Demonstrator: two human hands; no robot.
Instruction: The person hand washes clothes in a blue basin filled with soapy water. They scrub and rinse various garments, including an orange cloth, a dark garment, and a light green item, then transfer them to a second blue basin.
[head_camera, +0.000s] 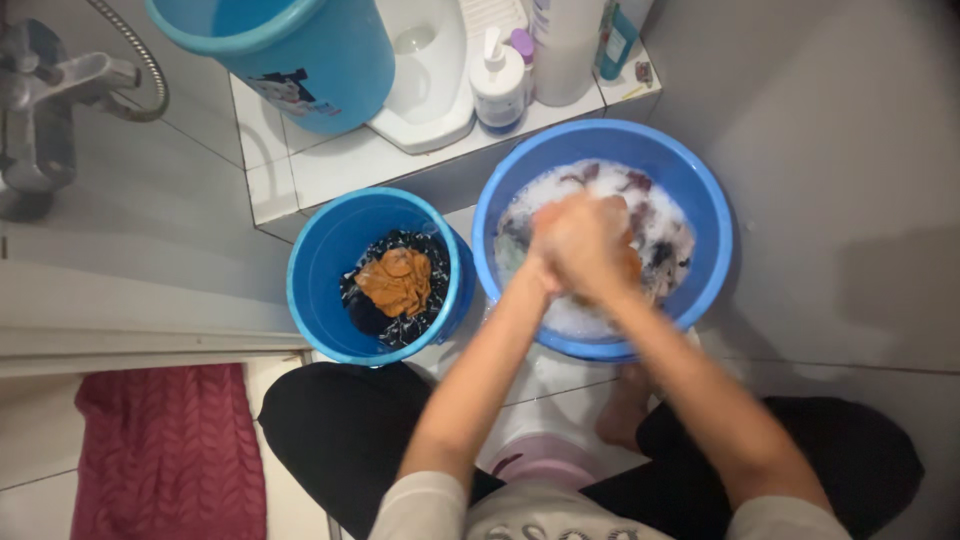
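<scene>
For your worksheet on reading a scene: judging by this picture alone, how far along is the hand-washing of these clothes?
Looks done: a wrung orange garment lies on dark clothes in the small blue bucket. In hand: the left hand and right hand, blurred, are pressed together around an orange cloth over the foamy blue basin. Left: several dark pieces lie in the suds.

This was a home bathroom, shown by grey tiled walls, a metal tap (45, 95) with a shower hose (140, 60), a white squat toilet (425, 70), soap bottles (497, 85) on a tiled ledge and blue buckets (320, 270) on the floor.
</scene>
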